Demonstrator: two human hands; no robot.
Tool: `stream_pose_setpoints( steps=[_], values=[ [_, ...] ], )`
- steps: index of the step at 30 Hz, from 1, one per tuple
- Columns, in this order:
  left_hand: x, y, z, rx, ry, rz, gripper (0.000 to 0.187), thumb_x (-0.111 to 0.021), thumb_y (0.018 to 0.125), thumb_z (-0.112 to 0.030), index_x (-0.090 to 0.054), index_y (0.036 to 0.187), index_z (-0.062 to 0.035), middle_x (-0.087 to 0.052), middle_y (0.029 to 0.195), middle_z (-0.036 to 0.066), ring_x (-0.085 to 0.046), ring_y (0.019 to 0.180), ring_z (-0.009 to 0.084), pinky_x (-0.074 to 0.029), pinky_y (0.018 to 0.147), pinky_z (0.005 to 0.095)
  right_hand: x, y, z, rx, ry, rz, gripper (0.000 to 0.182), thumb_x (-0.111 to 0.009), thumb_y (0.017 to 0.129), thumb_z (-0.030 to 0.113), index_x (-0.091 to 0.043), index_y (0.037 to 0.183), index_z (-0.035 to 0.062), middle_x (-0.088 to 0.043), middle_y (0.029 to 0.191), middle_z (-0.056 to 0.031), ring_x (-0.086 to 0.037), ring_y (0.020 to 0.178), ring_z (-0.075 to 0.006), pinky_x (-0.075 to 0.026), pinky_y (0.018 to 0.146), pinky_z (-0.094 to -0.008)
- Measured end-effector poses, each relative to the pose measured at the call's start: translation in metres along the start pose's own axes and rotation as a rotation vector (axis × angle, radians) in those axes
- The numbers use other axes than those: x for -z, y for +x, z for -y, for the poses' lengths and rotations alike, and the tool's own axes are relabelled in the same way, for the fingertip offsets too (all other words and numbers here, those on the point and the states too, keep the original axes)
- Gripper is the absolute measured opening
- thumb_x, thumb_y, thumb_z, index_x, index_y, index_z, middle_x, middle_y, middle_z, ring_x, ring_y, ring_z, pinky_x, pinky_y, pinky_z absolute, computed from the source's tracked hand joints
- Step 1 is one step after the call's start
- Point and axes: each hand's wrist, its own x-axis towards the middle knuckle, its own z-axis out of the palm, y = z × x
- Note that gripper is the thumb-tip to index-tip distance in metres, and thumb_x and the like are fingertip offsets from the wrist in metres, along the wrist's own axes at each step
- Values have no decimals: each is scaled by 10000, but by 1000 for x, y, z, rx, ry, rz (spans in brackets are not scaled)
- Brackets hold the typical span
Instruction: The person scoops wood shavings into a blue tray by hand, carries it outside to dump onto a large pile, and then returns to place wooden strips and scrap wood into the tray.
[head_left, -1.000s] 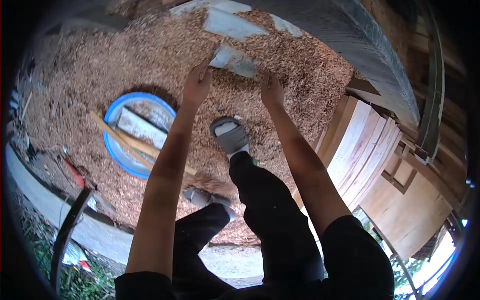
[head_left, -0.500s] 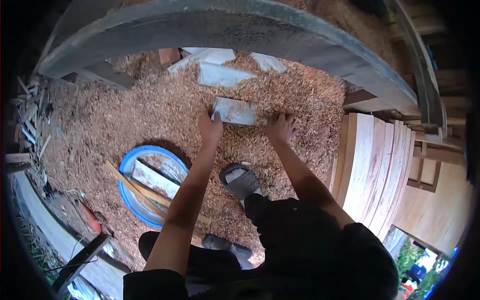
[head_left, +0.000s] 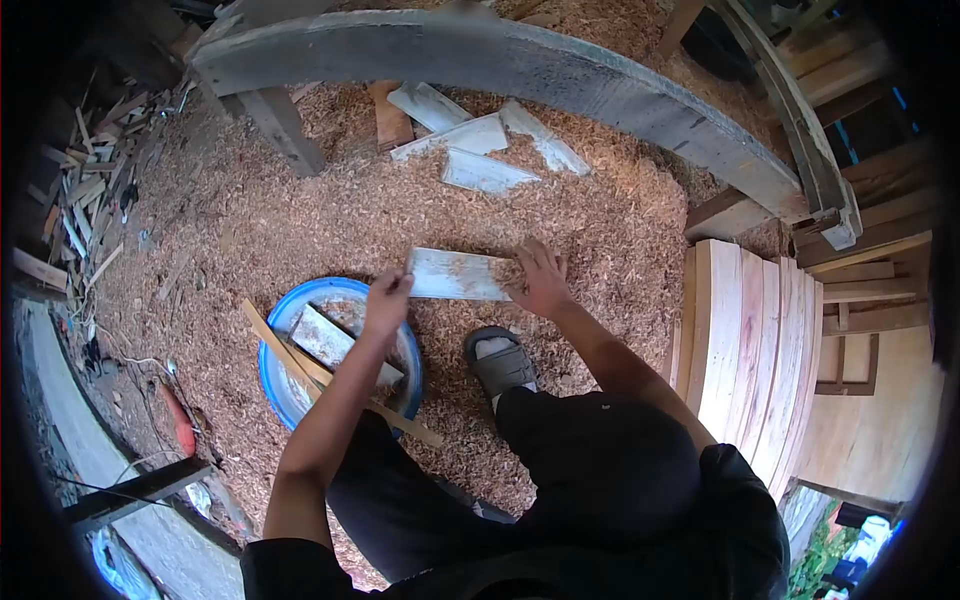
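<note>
Basin: a blue basin [head_left: 275, 345] sits on the wood shavings [head_left: 250, 220] just left of the person's knee; inside lie a pale board offcut [head_left: 330, 340] and shavings, with a thin wooden strip [head_left: 300, 365] laid across it.
Left hand: left hand [head_left: 385, 300], grip closed on the left end of the grey plank [head_left: 455, 275].
Right hand: right hand [head_left: 540, 280], grip holding the plank's right end, fingers spread over it.
Plank: level between both hands, just beyond the basin and the sandal [head_left: 500, 365].
Beyond: more grey offcuts [head_left: 480, 150] lie before a long beam [head_left: 520, 70].

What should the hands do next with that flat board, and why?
Probably swing the pale board left over the blue tub. The left hand and right hand grip its two ends, and the tub beside it holds similar wood pieces.
</note>
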Motion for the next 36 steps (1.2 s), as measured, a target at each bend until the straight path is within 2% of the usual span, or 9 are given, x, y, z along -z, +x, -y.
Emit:
stream_pose_setpoints(
  steps=[4,6,9,10,17,22,29,34,36],
  values=[
    [49,-26,-16,83,-156,-38,249,-697,1083,-213,-742,1241,-25,-745,1075,7,-690,973,124,-570,892,325,-8,14,10,274,109,168,722,-777,945,457,-563,1521,79,-538,1555,-204,-448,1527,-330,-333,1202,-631],
    [65,-51,-15,136,-176,-147,242,-700,1084,-228,-753,1221,-35,-745,1051,8,-679,941,115,-566,854,301,-15,1,25,63,623,383,563,-742,1018,371,-593,1447,38,-674,1323,-216,-648,1302,-322,-499,1051,-512],
    [101,-53,-37,171,-245,-198,257,-683,1097,-248,-741,1226,-33,-739,1053,16,-692,930,126,-590,863,289,-28,23,56,26,737,597,436,-676,1078,313,-585,1385,17,-706,1134,-219,-729,1049,-321,-553,856,-455],
    [106,-61,-45,147,-320,-268,268,-665,1106,-249,-723,1253,-33,-735,1082,27,-706,960,140,-602,891,299,-55,18,65,202,783,298,345,-621,1105,317,-581,1255,8,-689,976,-215,-711,906,-378,-530,808,-504],
    [138,-126,-64,133,-511,-346,501,-549,1154,-275,-455,1582,-32,-683,1442,166,-690,1297,271,-549,1099,408,-75,-8,162,139,563,299,355,-552,1124,332,-507,1132,-20,-649,918,-313,-648,877,-532,-487,788,-599],
    [140,-140,-36,290,-346,-557,288,-608,1105,-297,-705,1308,-118,-761,1222,16,-690,1080,149,-509,956,346,-64,-37,178,202,414,275,315,-581,1097,287,-517,1089,-21,-664,869,-314,-673,743,-533,-523,668,-648],
    [158,-98,-41,240,-418,-618,351,-585,1088,-297,-661,1365,-96,-740,1237,53,-691,1123,210,-533,990,389,-62,-46,215,207,431,324,230,-581,1078,220,-550,1049,-6,-676,841,-261,-679,720,-511,-539,663,-618],
    [134,-76,-36,101,-203,-600,342,-662,1088,-338,-702,1258,-44,-726,1164,37,-668,1049,169,-521,940,338,-54,-34,182,512,404,243,186,-684,990,90,-695,1171,53,-677,1071,-173,-672,976,-392,-546,832,-480],
    [135,-80,-19,26,-86,-525,311,-662,1092,-301,-708,1248,-36,-729,1149,40,-673,1045,168,-520,936,333,-44,-25,179,460,468,225,185,-683,984,99,-688,1164,54,-665,1074,-173,-659,1002,-399,-529,861,-502]
  ],
)
